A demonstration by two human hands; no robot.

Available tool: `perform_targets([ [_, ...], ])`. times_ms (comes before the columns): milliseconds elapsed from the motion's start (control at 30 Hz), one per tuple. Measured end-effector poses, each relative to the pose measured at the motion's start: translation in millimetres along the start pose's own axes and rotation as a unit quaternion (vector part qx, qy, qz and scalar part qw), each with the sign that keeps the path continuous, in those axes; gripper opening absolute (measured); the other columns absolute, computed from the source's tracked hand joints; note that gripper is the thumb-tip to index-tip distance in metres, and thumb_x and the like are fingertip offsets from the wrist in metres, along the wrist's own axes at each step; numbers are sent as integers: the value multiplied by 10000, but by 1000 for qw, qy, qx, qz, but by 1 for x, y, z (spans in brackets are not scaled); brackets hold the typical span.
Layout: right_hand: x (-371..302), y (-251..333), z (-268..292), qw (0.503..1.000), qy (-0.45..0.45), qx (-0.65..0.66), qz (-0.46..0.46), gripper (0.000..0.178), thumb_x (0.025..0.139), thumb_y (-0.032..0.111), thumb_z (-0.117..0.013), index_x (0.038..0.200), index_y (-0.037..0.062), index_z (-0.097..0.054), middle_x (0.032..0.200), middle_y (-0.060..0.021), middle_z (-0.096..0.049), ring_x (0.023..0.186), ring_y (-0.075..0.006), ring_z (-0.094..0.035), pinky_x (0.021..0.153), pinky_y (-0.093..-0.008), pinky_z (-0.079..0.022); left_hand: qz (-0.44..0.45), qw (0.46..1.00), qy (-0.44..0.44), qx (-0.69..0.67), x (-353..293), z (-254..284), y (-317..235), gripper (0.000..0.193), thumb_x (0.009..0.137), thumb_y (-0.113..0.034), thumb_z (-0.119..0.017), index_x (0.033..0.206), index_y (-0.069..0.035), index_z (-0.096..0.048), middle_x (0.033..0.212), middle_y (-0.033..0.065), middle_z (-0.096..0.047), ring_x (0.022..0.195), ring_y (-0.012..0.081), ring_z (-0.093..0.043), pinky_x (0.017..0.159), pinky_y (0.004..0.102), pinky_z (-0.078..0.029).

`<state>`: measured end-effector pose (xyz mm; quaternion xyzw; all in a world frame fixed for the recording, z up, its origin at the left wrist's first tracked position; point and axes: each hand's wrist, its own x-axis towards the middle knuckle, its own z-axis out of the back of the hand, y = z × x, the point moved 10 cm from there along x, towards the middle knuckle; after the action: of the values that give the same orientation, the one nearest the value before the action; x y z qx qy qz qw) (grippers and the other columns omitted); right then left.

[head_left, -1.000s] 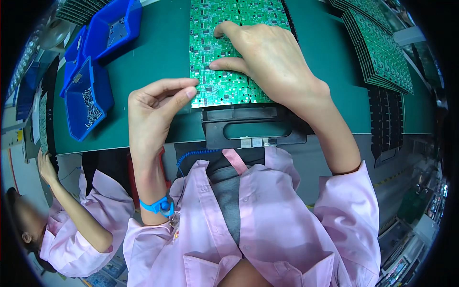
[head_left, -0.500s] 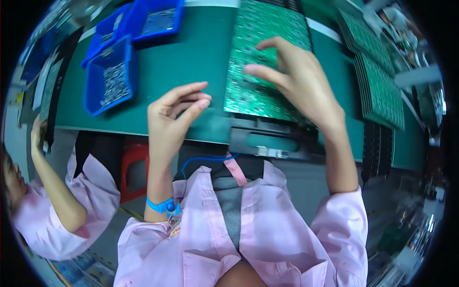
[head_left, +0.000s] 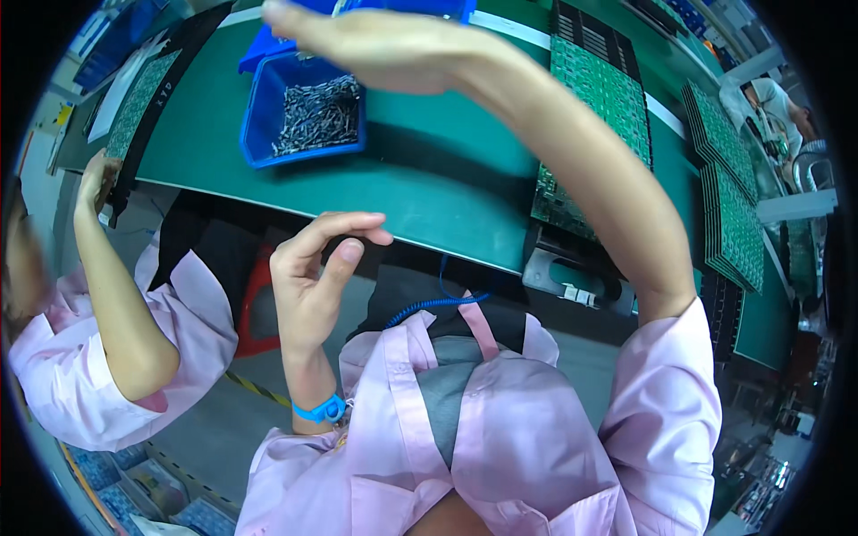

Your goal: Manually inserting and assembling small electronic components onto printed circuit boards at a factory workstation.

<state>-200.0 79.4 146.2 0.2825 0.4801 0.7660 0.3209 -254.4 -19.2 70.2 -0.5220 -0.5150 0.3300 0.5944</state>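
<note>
My right hand (head_left: 375, 49) reaches across to the far left, above the blue bins. One digit is stretched out and looks empty; the other fingers are hidden behind it. Beneath it is a blue bin (head_left: 253, 125) with many small metal-coloured parts (head_left: 317, 114). My left hand (head_left: 308, 277) hovers before the table's near edge, fingers bent and thumb apart, with nothing visible in it. A blue wrist strap (head_left: 322, 411) with a coiled cord is on that arm. A green circuit board panel (head_left: 599, 94) lies in a dark frame (head_left: 572, 268) to the right, partly behind my right forearm.
More blue bins (head_left: 420, 9) stand behind my right hand. Stacks of green boards (head_left: 728, 219) stand at the right of the green table (head_left: 438, 192). A co-worker in pink (head_left: 107, 348) sits at left, with a hand at another board (head_left: 143, 98). Another person is at far right.
My right hand has swung from above the circuit board panel to the blue bins at left. The view has shifted left, and my left hand now appears nearer to me, off the table edge.
</note>
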Motion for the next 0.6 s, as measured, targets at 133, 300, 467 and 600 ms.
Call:
perform_targets([
  [133, -15, 7, 22, 999, 28, 16, 7, 741, 831, 586, -193, 1325, 36, -141, 1361, -216, -113, 1253, -340, -160, 1017, -433, -196, -2, 1000, 17, -1, 2, -9, 0, 194, 741, -25, -541, 921, 24, -593, 805, 110, -595, 718, 164, -568, 669, 222, -414],
  [300, -74, 0, 134, 975, -106, -173, -93, 727, 835, 577, -243, 1297, 15, -243, 1339, -205, -216, 1240, -313, -226, 1031, -383, -179, -22, 999, 46, 15, 11, -46, 3, 202, 721, -47, -567, 911, 13, -597, 810, 106, -591, 705, 163, -554, 662, 234, -409],
  [467, -176, -70, 250, 919, -193, -296, -173, 494, 820, 380, -367, 1110, -16, -424, 1087, -145, -446, 972, -277, -422, 844, -367, -324, -80, 987, 113, 87, 23, -102, -6, 211, 693, -72, -601, 898, -20, -606, 812, 85, -585, 715, 165, -531, 660, 251, -404],
  [600, -210, -120, 268, 887, -210, -360, -197, 331, 808, 232, -460, 970, -39, -561, 898, -100, -619, 772, -251, -568, 704, -354, -432, -164, 947, 154, 228, 26, -149, -15, 203, 672, -90, -621, 871, -51, -611, 832, 56, -571, 741, 167, -509, 678, 271, -395],
])
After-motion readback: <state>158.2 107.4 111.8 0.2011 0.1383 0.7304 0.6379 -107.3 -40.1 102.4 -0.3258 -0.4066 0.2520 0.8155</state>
